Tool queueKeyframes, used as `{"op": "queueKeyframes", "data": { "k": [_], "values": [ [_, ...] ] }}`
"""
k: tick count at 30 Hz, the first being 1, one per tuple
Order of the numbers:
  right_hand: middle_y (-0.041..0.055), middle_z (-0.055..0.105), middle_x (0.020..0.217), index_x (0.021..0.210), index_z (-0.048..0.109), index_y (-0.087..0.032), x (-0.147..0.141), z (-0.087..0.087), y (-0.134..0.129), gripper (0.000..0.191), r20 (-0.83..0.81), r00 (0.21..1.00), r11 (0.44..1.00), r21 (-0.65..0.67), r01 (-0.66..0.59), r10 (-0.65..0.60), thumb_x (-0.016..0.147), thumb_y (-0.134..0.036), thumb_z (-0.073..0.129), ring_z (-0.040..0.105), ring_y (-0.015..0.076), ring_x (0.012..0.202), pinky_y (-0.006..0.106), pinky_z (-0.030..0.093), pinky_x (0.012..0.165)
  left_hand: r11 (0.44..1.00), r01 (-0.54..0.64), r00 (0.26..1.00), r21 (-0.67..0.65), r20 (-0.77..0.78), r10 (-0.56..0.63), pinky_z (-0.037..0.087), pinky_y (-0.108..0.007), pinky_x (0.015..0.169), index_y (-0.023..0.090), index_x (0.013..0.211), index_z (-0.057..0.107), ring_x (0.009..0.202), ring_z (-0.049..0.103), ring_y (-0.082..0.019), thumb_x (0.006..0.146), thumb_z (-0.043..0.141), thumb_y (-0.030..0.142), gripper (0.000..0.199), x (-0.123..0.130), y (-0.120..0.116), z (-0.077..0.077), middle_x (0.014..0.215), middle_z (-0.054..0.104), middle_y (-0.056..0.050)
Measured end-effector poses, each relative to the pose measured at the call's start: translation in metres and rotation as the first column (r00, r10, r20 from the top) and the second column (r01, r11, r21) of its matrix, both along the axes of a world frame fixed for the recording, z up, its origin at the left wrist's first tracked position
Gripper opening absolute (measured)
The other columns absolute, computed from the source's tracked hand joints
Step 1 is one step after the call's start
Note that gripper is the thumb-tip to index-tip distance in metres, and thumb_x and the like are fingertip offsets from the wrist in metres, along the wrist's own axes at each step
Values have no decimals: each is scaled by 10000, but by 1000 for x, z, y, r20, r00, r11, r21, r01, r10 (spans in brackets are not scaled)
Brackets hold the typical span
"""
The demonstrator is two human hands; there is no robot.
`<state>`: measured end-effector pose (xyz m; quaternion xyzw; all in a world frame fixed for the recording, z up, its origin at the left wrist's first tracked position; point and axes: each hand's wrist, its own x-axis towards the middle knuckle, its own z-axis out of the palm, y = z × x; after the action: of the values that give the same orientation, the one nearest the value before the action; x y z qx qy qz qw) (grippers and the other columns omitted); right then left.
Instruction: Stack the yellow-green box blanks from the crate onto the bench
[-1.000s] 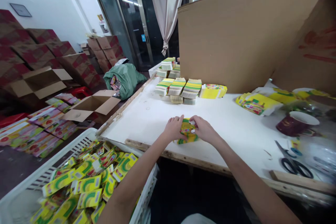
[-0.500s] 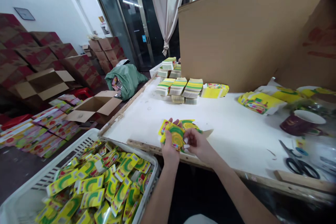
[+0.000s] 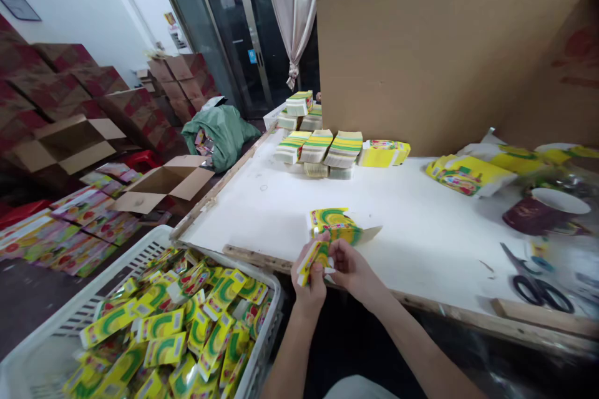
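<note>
My left hand (image 3: 311, 293) holds a small yellow-and-green cardboard carton (image 3: 311, 261) over the near edge of the white table (image 3: 253, 218). My right hand (image 3: 356, 274) meets its end; whether that grip pinches, I cannot tell.

The left hand (image 3: 314, 292) is clasping, the right hand (image 3: 354, 273) is holding its fingers (image 3: 344, 250) curled close beside it, both forearms (image 3: 412, 338) slanting inward.

At a table's (image 3: 253, 218) near edge, a packet (image 3: 306, 265) lay in the left hand (image 3: 309, 280), the right hand (image 3: 353, 268) at its right and a packet pile (image 3: 333, 222) just beyond. Card stacks (image 3: 318, 148) stood farther back, a cardboard panel (image 3: 421, 56) behind them to the right. Scissors (image 3: 536, 283) lay on the table's right, a cup (image 3: 528, 215) beyond; left of the hands, a basket (image 3: 275, 296) held more packets (image 3: 163, 327).
</note>
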<state>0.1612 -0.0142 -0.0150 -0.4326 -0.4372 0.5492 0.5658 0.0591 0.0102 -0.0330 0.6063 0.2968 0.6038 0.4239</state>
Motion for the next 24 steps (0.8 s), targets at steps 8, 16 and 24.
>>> {"op": "queueKeyframes", "data": {
  "k": [8, 16, 24],
  "values": [
    [-12, 545, 807, 906, 444, -227, -3, 6, -15, 383, -143, 989, 998, -47, -32, 25, 584, -77, 587, 536, 122, 751, 264, 437, 677, 915, 64, 862, -398, 484, 151, 482, -346, 807, 194, 1118, 525, 974, 584, -220, 838, 400, 446, 397, 12, -4, 6, 1006, 639, -101],
    [2, 557, 876, 1191, 381, -254, -7, 13, -28, 632, 267, 960, 988, 151, 43, -83, 620, -10, 497, 545, 148, 820, 324, 421, 793, 870, 114, 809, -480, 553, 199, 495, -319, 747, 200, 1155, 487, 905, 612, -200, 819, 444, 453, 422, 14, -9, 16, 971, 648, -87],
    [-4, 524, 842, 1216, 338, -252, -6, 9, -28, 622, 22, 998, 990, 130, -53, 51, 660, -66, 546, 531, 130, 773, 294, 419, 724, 866, 139, 808, -480, 561, 181, 471, -287, 789, 199, 1078, 550, 907, 603, -174, 810, 477, 430, 362, 16, -14, 12, 941, 652, -67]
  ]
}}
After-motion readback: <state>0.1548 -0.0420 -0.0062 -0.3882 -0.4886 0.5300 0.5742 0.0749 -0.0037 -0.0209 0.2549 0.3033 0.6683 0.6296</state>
